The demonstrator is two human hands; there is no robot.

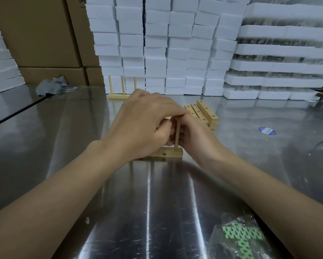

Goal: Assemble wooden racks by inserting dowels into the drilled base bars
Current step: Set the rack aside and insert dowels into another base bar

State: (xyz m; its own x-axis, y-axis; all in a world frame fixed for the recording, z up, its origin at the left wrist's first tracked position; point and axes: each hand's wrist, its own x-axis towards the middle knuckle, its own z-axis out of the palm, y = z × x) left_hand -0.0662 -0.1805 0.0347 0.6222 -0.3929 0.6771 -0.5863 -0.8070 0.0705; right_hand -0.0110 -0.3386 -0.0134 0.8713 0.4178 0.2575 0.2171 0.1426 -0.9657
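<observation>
A drilled wooden base bar (166, 153) lies on the steel table in front of me, with one empty hole showing on its top. A dowel (177, 137) stands upright in the bar's right-hand hole. My right hand (192, 136) curls round that dowel from the right. My left hand (145, 120) arches over the bar's left part, its fingertips meeting the dowel's top; what its curled fingers hold is hidden. Behind, several loose drilled bars (203, 113) lie stacked, and a finished rack (119, 90) with three dowels stands at the back.
White foam blocks (166, 45) and cardboard boxes (44, 34) wall off the back of the table. A grey rag (51, 86) lies back left, a blue sticker (267, 131) at right, and a plastic bag with green-white pads (241, 238) near the front right.
</observation>
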